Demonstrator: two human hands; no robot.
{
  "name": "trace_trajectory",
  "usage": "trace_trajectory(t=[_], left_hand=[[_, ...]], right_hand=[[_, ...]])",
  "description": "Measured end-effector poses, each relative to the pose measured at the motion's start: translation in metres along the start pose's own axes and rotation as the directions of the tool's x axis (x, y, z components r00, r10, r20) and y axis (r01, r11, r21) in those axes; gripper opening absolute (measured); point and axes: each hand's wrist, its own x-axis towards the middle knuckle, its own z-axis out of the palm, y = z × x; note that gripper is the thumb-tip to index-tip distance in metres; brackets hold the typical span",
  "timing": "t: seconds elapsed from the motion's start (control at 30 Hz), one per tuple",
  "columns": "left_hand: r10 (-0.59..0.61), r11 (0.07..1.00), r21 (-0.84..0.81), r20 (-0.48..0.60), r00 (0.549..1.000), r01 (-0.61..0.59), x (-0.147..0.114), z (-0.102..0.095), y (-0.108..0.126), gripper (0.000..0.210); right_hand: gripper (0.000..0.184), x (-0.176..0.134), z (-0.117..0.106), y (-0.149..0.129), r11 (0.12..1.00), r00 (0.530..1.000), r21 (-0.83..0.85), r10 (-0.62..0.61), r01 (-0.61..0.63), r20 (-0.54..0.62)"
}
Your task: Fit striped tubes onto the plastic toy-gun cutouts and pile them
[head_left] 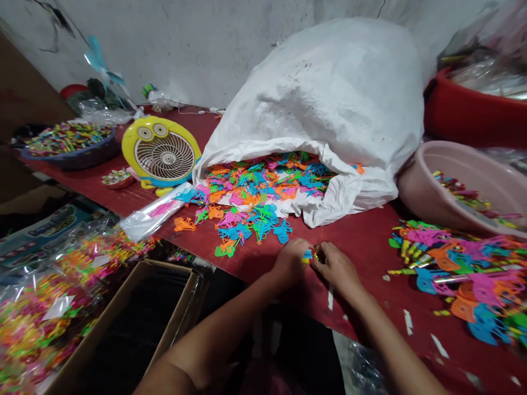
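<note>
Near the table's front edge my left hand [293,257] is closed on a small yellow-and-blue piece [308,256], mostly hidden by the fingers. My right hand [336,266] is closed close beside it, its fingertips at the piece's right end; whether they grip it is unclear. Just beyond my hands lies a loose pile of flat plastic figures [247,225] in orange, blue, green and pink. They spill from the mouth of a big white sack [329,93]. To the right, more plastic figures attached to yellow patterned tubes [465,280] lie heaped.
A yellow fan [167,153] and a clear plastic bag stack [154,213] stand left of the sack. Farther left is a basin [72,159] of small pieces. A pink tub [415,175] and red tub [469,118] stand right. Below left are a cardboard box [187,296] and filled bags [37,307].
</note>
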Motion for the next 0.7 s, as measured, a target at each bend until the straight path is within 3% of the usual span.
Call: trace_trajectory(t=[0.07,0.23,0.3,0.37,0.47,0.53,0.6,0.63,0.7], left_hand=[[0.045,0.989,0.136,0.082,0.996,-0.056,0.0,0.005,-0.001,0.009],[0.096,0.934,0.338,0.081,0.992,-0.118,-0.003,0.012,0.002,0.014],[0.118,0.91,0.387,0.095,0.989,-0.146,-0.005,0.011,0.005,0.016],[0.129,0.887,0.431,0.12,0.984,-0.169,-0.007,0.01,0.008,0.018],[0.098,0.888,0.436,0.128,0.987,-0.145,-0.011,0.007,0.007,0.015],[0.042,0.933,0.353,0.069,0.997,-0.064,-0.012,0.003,0.006,0.009],[-0.09,0.987,0.127,-0.069,0.994,0.098,-0.012,-0.003,0.005,0.006],[-0.194,0.981,-0.054,-0.135,0.972,0.188,-0.011,-0.005,0.005,0.01],[-0.393,0.864,-0.408,-0.18,0.902,0.295,-0.011,-0.009,0.008,0.016]], right_hand=[[0.009,-0.005,-0.005,0.007,0.998,1.0,0.061,-0.029,0.029,0.005],[0.014,-0.01,-0.02,0.017,0.973,0.984,0.207,-0.129,0.102,0.12],[0.025,-0.012,-0.021,0.016,0.97,0.979,0.213,-0.152,0.122,0.134],[0.028,-0.012,-0.019,0.015,0.972,0.984,0.207,-0.14,0.116,0.109],[0.013,-0.012,-0.014,0.013,0.972,0.999,0.229,-0.052,0.049,0.009],[0.008,-0.012,-0.01,0.013,0.964,0.999,0.266,0.007,0.007,-0.05],[0.009,-0.013,-0.006,0.01,0.95,0.996,0.312,0.047,-0.021,-0.076],[0.012,-0.014,-0.004,0.007,0.942,0.995,0.335,0.063,-0.033,-0.08],[0.022,-0.017,0.002,-0.005,0.9,0.993,0.432,0.093,-0.055,-0.067]])
